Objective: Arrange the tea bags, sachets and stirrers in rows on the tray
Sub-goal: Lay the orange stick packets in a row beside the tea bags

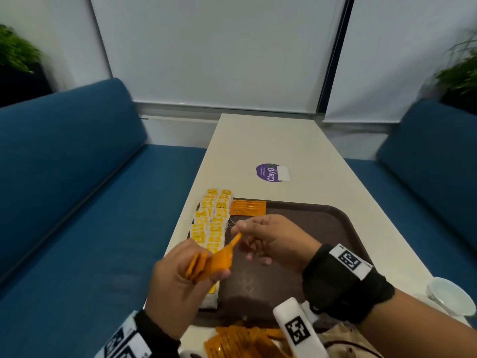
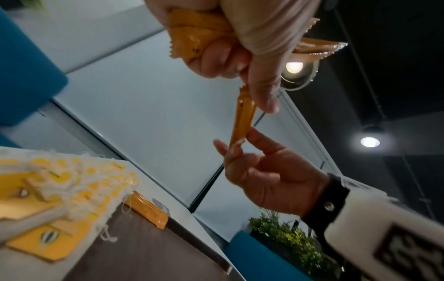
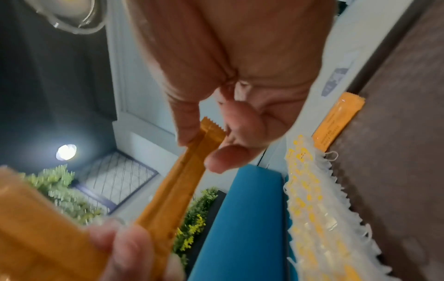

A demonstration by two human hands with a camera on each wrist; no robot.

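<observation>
Right grip point(image 1: 268, 237) pinching one sachet point(image 1: 235, 240) | left grip point(image 1: 180, 277) holding bunch

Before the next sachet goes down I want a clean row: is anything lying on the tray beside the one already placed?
Nothing visible. The tray surface next to the placed sachet is bare; the right hand pinches the next sachet above it, its other end in the left hand.
</observation>
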